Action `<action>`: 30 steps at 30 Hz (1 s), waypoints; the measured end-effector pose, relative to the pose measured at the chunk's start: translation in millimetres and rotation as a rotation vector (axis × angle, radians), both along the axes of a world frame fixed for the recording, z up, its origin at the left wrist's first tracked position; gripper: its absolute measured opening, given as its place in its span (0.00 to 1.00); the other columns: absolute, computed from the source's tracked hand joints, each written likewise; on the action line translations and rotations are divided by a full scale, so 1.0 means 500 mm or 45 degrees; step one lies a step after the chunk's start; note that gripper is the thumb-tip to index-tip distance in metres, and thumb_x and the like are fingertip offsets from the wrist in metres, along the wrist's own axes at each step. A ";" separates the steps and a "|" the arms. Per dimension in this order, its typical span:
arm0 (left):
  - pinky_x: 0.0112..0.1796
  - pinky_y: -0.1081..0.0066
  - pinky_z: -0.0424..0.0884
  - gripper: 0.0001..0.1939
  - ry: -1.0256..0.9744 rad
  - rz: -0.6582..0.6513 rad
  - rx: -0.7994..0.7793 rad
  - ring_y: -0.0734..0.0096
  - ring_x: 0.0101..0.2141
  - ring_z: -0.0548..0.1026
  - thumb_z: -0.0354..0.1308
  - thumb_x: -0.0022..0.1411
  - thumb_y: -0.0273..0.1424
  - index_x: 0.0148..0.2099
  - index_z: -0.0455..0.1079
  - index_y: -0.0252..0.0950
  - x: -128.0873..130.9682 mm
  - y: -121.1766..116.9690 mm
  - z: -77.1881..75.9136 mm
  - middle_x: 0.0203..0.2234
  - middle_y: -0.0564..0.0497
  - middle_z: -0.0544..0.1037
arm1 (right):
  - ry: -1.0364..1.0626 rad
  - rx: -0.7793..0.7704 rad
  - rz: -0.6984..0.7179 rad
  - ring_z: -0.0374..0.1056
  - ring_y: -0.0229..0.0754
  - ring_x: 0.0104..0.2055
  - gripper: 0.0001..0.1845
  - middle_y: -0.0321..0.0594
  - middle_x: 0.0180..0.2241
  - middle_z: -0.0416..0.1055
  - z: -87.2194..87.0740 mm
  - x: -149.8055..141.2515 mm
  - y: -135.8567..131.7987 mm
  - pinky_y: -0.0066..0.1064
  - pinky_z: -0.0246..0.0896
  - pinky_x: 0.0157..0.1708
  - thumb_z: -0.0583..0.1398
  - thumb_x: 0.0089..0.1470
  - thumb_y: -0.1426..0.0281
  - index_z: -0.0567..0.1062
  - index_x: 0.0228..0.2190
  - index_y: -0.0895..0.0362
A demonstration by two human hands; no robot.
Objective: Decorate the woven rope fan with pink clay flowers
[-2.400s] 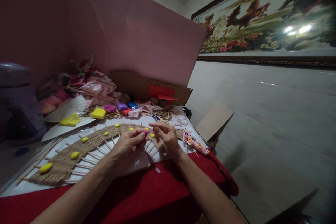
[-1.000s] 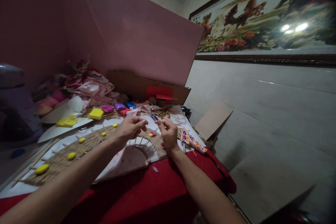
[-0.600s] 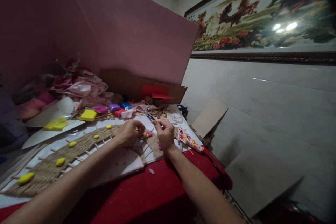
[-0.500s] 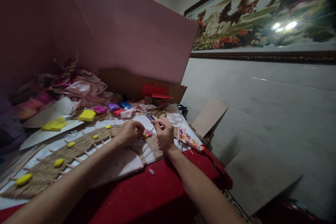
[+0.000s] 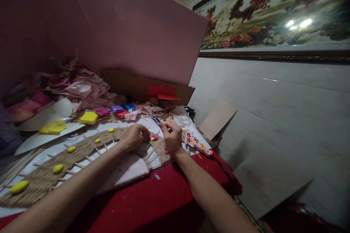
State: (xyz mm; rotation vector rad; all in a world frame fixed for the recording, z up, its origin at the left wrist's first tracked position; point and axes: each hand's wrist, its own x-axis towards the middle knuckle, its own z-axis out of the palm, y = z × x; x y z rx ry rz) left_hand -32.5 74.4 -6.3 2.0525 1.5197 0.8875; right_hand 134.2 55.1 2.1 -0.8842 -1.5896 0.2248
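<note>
My left hand [image 5: 136,137] is closed over the right part of a curved woven strip of straw-coloured cord [image 5: 89,145]; its fingertips are pinched, and what they hold is hidden. My right hand [image 5: 174,136] is closed just beside it, thumb against bent fingers. At its fingertips appears a narrow tool with a dark blue patterned body [image 5: 156,119]; whether the hand grips it or it lies behind is unclear. Between the hands sits a pink flower with a yellow centre [image 5: 152,138] on the weave. Yellow oval pieces [image 5: 58,168] line the strip, and thin sticks poke out along its edges.
A flower-patterned glue gun [image 5: 197,143] with a black cord lies right of my right hand. Yellow clay [image 5: 88,117], a purple packet [image 5: 116,109] and a blue packet [image 5: 129,107] sit behind. Red cloth [image 5: 142,204] covers the table's front. Cardboard [image 5: 128,83] stands at the back.
The view has shifted slightly, so the strip and packets appear a little further left. Both hands stay closed in nearly the same places, with the right hand slightly higher in the picture.
</note>
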 end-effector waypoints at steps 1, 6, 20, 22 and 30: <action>0.29 0.71 0.63 0.08 -0.013 0.003 0.011 0.68 0.27 0.72 0.57 0.45 0.30 0.28 0.77 0.37 0.000 0.001 -0.002 0.24 0.49 0.78 | -0.002 -0.001 -0.002 0.61 0.37 0.28 0.13 0.36 0.23 0.65 0.000 0.000 0.000 0.28 0.54 0.26 0.57 0.54 0.67 0.72 0.21 0.57; 0.29 0.71 0.62 0.08 -0.041 -0.007 0.032 0.68 0.26 0.72 0.57 0.45 0.30 0.28 0.77 0.37 0.001 0.002 -0.004 0.23 0.49 0.78 | -0.005 -0.001 0.000 0.60 0.37 0.28 0.13 0.36 0.23 0.65 -0.001 0.000 0.001 0.28 0.53 0.27 0.57 0.54 0.67 0.72 0.20 0.57; 0.33 0.70 0.63 0.10 0.181 -0.023 0.054 0.67 0.30 0.71 0.55 0.51 0.31 0.31 0.78 0.39 0.005 -0.002 -0.003 0.29 0.48 0.77 | -0.016 0.002 0.001 0.60 0.37 0.27 0.14 0.36 0.22 0.64 0.000 0.000 -0.001 0.28 0.54 0.27 0.56 0.55 0.66 0.72 0.20 0.57; 0.33 0.70 0.63 0.11 0.179 -0.036 0.036 0.67 0.30 0.71 0.55 0.51 0.31 0.33 0.79 0.40 0.004 -0.004 -0.001 0.30 0.47 0.77 | -0.014 0.007 0.000 0.60 0.37 0.28 0.13 0.36 0.22 0.65 -0.001 0.000 -0.001 0.28 0.54 0.27 0.57 0.54 0.66 0.72 0.21 0.57; 0.30 0.70 0.60 0.16 0.366 0.032 0.072 0.64 0.31 0.71 0.55 0.50 0.27 0.40 0.78 0.43 -0.002 -0.041 0.033 0.31 0.46 0.76 | -0.018 0.006 0.003 0.60 0.37 0.28 0.14 0.36 0.23 0.65 0.000 0.001 -0.002 0.28 0.54 0.27 0.57 0.54 0.66 0.72 0.20 0.57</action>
